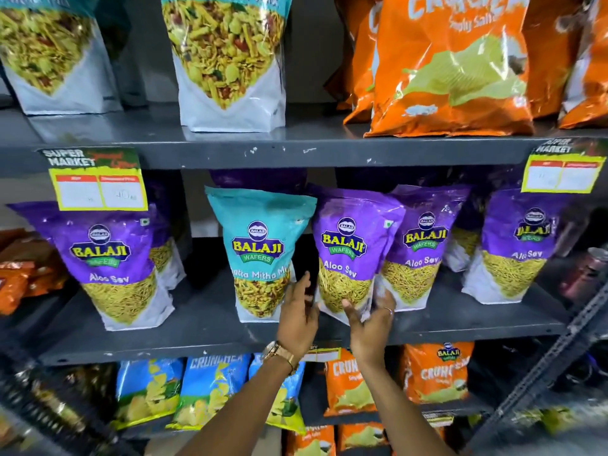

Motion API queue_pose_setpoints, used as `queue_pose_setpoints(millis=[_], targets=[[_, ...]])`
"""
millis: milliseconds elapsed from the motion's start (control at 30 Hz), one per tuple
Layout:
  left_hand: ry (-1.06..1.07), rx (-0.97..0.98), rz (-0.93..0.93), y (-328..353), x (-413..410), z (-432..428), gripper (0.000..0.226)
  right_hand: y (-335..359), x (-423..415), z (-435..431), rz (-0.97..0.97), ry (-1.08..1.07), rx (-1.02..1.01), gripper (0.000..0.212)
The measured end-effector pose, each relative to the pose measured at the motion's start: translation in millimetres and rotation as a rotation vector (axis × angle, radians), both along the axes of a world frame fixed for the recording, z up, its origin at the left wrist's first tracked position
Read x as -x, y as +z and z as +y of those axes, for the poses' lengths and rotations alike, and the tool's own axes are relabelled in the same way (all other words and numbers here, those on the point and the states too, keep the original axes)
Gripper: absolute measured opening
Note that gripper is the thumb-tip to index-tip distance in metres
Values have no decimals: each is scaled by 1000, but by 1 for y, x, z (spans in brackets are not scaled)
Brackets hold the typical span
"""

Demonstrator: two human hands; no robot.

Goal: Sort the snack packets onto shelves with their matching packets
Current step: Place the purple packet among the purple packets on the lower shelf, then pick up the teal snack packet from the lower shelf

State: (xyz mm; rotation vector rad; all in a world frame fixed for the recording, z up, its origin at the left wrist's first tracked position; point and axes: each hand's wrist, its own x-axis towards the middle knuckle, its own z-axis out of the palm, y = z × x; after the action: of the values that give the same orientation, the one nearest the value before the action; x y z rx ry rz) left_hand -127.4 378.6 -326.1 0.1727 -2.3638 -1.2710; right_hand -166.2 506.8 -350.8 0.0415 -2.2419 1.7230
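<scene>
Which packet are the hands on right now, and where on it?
The right hand grips the bottom of a purple Aloo Sev packet. The left hand is open between it and the teal packet, gripping nothing.

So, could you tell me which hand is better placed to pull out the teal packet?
The left hand: its fingers already touch the teal packet's lower right edge, while the right hand is cupping the purple packet beside it.

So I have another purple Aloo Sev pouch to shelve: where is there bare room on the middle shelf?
The widest bare patch on the middle shelf lies between the leftmost Aloo Sev pouch and the teal Khatta Mitha pouch. Right of the teal pouch it is crowded: purple pouches stand close, with both hands there.
</scene>
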Motion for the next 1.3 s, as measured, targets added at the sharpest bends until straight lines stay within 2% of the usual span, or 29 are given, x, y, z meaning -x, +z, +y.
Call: queue_pose_setpoints(millis=[67, 133, 200, 267, 333, 400, 467, 533, 567, 667, 733, 800, 867, 1000, 1133, 1300], targets=[[108, 88, 153, 3, -17, -4, 41, 4, -17, -7, 85, -63, -37, 74], [303, 168, 276, 8, -29, -14, 33, 11, -27, -18, 143, 49, -38, 56], [467, 81, 284, 13, -33, -26, 46, 15, -26, -32, 131, 189, -28, 40], [541, -72, 226, 21, -32, -42, 68, 20, -21, -47, 97, 263, -29, 30], [494, -162, 169, 20, -25, -62, 94, 24, -14, -61, 58, 360, -43, 43], [389, -234, 105, 18, -17, -80, 105, 31, -8, -73, -20, 449, -78, 65], [267, -343, 42, 19, -13, -90, 84, 37, -4, -85, -130, 558, -14, 77], [163, -401, 8, 23, -16, -91, 46, 42, -5, -94, -188, 631, 93, 79], [124, -434, -4, 22, -17, -93, 39, 38, -1, -96, -195, 648, 133, 75], [13, -463, -32, 22, -28, -100, 60, 20, 3, -95, -141, 701, 193, 58], [-45, -417, -67, 20, -38, -107, 71, 26, -6, -91, -167, 665, 195, 71], [-68, -321, -93, 21, -52, -111, 68, 29, -19, -87, -149, 618, 170, 89], [-77, -202, -91, 24, -68, -110, 63, 30, -33, -79, -116, 583, 159, 97], [-83, -95, -15, 35, -102, -107, 58, 40, -74, -65, -120, 576, 212, 90], [-140, -23, 39, 53, -139, -101, 62, 53, -123, -55, -67, 536, 204, 47], [-189, 76, 145, 98, -189, -111, 67, 107, -174, -54, 2, 514, 202, 42]])
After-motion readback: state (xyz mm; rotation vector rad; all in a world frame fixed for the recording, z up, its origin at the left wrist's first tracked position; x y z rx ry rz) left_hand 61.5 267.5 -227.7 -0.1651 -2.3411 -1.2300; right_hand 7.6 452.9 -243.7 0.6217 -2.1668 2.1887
